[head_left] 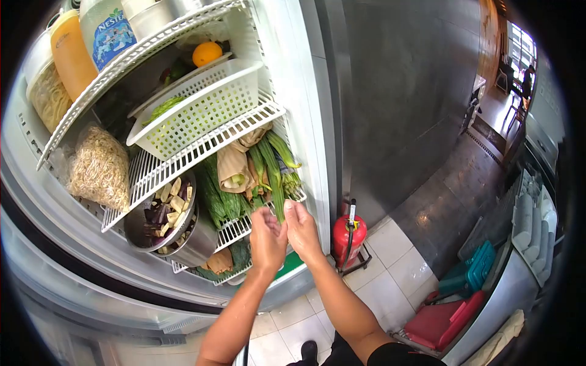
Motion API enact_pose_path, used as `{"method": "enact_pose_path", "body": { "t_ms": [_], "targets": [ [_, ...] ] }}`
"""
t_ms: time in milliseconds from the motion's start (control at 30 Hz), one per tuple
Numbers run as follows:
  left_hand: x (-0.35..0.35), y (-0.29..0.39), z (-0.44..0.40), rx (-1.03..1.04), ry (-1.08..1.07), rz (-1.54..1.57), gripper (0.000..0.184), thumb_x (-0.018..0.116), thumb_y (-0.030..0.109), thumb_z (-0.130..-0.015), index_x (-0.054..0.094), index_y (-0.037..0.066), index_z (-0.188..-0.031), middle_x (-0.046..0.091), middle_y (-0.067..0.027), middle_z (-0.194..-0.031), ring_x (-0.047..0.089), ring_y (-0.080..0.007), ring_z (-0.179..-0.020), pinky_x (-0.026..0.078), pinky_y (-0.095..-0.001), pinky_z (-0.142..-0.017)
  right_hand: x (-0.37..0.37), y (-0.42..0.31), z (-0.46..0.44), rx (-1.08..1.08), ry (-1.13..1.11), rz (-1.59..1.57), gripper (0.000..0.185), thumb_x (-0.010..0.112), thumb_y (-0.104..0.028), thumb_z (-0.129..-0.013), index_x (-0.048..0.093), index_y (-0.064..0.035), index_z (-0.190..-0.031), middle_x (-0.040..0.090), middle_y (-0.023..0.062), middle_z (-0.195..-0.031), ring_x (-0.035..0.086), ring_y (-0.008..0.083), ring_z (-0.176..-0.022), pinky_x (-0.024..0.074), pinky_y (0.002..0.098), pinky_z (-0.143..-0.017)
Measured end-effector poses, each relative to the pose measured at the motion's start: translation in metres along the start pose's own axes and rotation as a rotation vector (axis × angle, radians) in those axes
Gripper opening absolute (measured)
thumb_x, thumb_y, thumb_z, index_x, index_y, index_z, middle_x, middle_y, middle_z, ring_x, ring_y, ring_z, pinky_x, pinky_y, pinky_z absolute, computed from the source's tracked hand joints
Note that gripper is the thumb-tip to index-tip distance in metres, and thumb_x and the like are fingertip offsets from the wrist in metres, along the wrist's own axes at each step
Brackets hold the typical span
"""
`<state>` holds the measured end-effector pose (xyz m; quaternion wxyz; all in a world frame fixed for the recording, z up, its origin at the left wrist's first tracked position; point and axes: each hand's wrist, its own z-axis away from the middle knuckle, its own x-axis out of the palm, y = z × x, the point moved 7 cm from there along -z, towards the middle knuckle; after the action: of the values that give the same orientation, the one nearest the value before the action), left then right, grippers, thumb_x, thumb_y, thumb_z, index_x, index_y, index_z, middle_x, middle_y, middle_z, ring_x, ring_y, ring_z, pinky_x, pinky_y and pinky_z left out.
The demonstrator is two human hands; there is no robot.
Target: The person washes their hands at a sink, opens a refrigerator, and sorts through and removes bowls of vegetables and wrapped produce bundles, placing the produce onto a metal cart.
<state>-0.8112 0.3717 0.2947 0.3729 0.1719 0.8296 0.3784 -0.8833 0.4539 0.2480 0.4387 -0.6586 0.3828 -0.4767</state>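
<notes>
My right hand [302,230] is closed at the near end of a long green ridged gourd [274,177], its thumb against the tip. Close beside it, my left hand [267,238] has its fingers curled in at the same end, which the hands partly hide. The gourd lies on a white wire shelf [235,232] inside an open fridge. Around it lie more long green gourds [282,149], dark green cucumber-like vegetables [221,198] and a brown paper wrap [233,166] with a pale vegetable showing.
Left of my hands sits a metal pot [204,235] with a colander [137,229] of cut eggplant. Above are a white basket [201,107], an orange [207,53] and a bag of sprouts [101,171]. A fire extinguisher [349,241] and red container [442,320] stand to the right.
</notes>
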Motion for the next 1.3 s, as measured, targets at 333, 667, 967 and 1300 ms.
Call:
{"method": "enact_pose_path", "body": {
  "t_ms": [333,667,967,1300],
  "targets": [
    [-0.003,-0.059,0.104,-0.130,-0.121,0.457,0.050,0.070,0.010,-0.083,0.044,-0.002,-0.124,0.056,-0.0105,-0.115,0.056,-0.0133,-0.098,0.046,-0.0234,-0.071,-0.051,0.067,0.099,0.367,-0.402,-0.512,0.047,0.051,-0.019,-0.098,0.040,0.0048,-0.136,0.058,0.0085,-0.118,0.056,0.0155,-0.105,0.0429,0.0302,-0.095],
    [-0.022,0.001,0.124,-0.007,-0.307,0.399,0.025,0.073,0.018,-0.081,0.058,-0.002,-0.083,0.041,-0.0015,-0.068,0.035,-0.0108,-0.061,0.031,-0.0278,-0.053,-0.051,0.062,0.180,0.391,-0.629,-0.635,0.053,0.049,-0.023,-0.099,0.032,0.0035,-0.141,0.052,0.0055,-0.125,0.049,0.0112,-0.112,0.0366,0.0306,-0.100],
    [0.032,-0.014,0.213,-0.126,-0.405,0.335,0.017,0.068,0.018,-0.088,0.064,0.003,-0.081,0.058,0.0022,-0.070,0.048,-0.0066,-0.064,0.040,-0.0250,-0.057,-0.120,0.091,0.282,0.120,-0.128,-0.110,0.034,0.053,-0.033,-0.097,0.054,-0.0025,-0.111,0.051,-0.0055,-0.082,0.045,0.0046,-0.072,0.0425,0.0243,-0.062],
    [0.140,-0.026,0.416,-0.309,-1.509,0.381,0.046,0.063,0.023,-0.091,0.051,-0.006,-0.124,0.060,-0.0011,-0.093,0.055,-0.0084,-0.083,0.044,-0.0230,-0.074,-0.298,0.110,0.591,0.478,0.962,-0.072,0.025,0.051,-0.030,-0.096,0.060,-0.0078,-0.105,0.054,-0.0033,-0.073,0.046,0.0048,-0.061,0.0388,0.0212,-0.054]
  ]
}}
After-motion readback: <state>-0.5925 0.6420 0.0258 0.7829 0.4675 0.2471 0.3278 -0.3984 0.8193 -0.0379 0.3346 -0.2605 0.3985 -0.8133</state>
